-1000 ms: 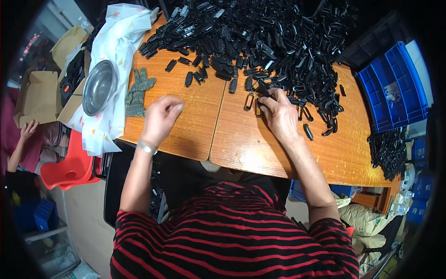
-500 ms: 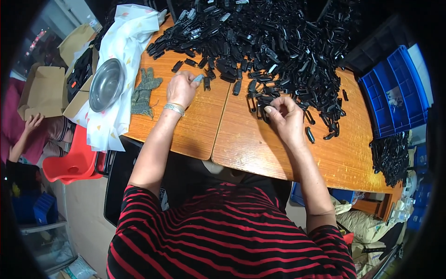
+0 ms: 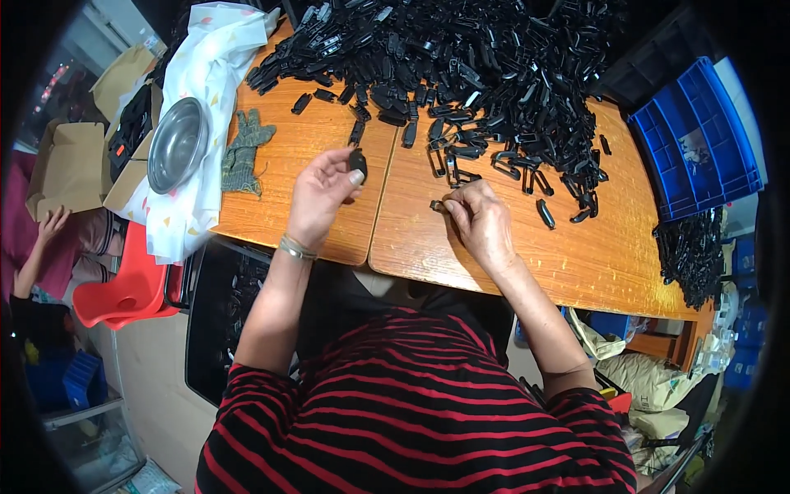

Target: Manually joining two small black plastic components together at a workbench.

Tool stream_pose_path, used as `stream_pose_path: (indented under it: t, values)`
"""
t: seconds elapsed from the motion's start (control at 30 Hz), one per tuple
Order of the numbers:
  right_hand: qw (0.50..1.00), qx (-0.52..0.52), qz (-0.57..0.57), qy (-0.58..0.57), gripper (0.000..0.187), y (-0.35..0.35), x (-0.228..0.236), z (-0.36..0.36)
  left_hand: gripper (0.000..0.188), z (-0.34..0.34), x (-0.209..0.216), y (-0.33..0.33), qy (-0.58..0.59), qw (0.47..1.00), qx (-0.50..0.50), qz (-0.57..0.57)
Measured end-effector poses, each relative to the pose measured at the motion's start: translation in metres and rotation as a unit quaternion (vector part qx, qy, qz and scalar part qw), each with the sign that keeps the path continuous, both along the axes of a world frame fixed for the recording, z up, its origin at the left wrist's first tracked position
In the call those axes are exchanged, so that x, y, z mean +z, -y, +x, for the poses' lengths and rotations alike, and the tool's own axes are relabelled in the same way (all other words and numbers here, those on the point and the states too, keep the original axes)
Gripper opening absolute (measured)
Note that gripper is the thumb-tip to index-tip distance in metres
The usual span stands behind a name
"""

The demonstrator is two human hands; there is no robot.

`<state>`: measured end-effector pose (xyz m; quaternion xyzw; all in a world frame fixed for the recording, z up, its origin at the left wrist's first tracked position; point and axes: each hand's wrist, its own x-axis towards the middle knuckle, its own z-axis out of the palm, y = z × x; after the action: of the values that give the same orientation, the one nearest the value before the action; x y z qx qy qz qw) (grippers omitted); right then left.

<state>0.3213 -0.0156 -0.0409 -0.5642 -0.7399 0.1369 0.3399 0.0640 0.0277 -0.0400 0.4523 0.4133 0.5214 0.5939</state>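
Between the thumb and fingers of my left hand (image 3: 319, 196) is a small black oval plastic piece (image 3: 359, 163), raised over the left part of the table. My right hand (image 3: 484, 221) is closed in a pinch on a small dark plastic part (image 3: 437, 206), low over the wood just right of the table seam. Its fingers cover most of that part. Beyond both hands spreads a large heap of black plastic pieces (image 3: 461, 74), some oval and solid, others open narrow frames. A few loose frames (image 3: 465, 176) lie close to my right fingertips.
A grey knitted glove (image 3: 244, 152) and a metal bowl (image 3: 178, 146) on patterned white sheeting (image 3: 216, 58) are at left. Blue crates (image 3: 699, 148) stand at right. Past a red chair (image 3: 123, 288), another person's hand (image 3: 54, 222) touches a cardboard box (image 3: 67, 169).
My left hand has lifted a black oval piece from the table and drawn it nearer. My right hand has moved left and closer to me, away from the loose frames, with a small part.
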Motion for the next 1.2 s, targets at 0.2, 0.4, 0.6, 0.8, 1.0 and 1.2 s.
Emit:
stream_pose_path:
  t: [0.2, 0.4, 0.6, 0.8, 1.0, 1.2]
  values:
    - [0.993, 0.030, -0.045, 0.104, 0.024, 0.011, 0.011, 0.000, 0.024, 0.015, -0.001, 0.019, 0.020, 0.997, -0.068, -0.011]
    - [0.994, 0.017, 0.022, -0.105, 0.021, 0.011, 0.030, -0.031, 0.023, 0.032, 0.012, 0.027, 0.029, 0.994, -0.100, -0.014]
    - [0.982, 0.035, 0.051, -0.180, 0.020, 0.010, 0.032, -0.046, 0.025, 0.037, 0.014, 0.032, 0.019, 0.995, -0.100, 0.021]
    - [0.983, 0.049, 0.069, -0.165, 0.019, 0.011, 0.024, -0.046, 0.025, 0.037, 0.009, 0.036, 0.010, 0.994, -0.094, 0.062]
    - [0.984, 0.028, 0.133, -0.111, 0.025, 0.018, 0.019, -0.054, 0.026, 0.050, -0.001, 0.052, 0.019, 0.996, -0.062, 0.064]
    - [0.984, 0.029, 0.073, -0.158, 0.044, 0.029, 0.015, -0.067, 0.021, 0.055, 0.008, 0.066, 0.048, 0.998, -0.019, 0.036]
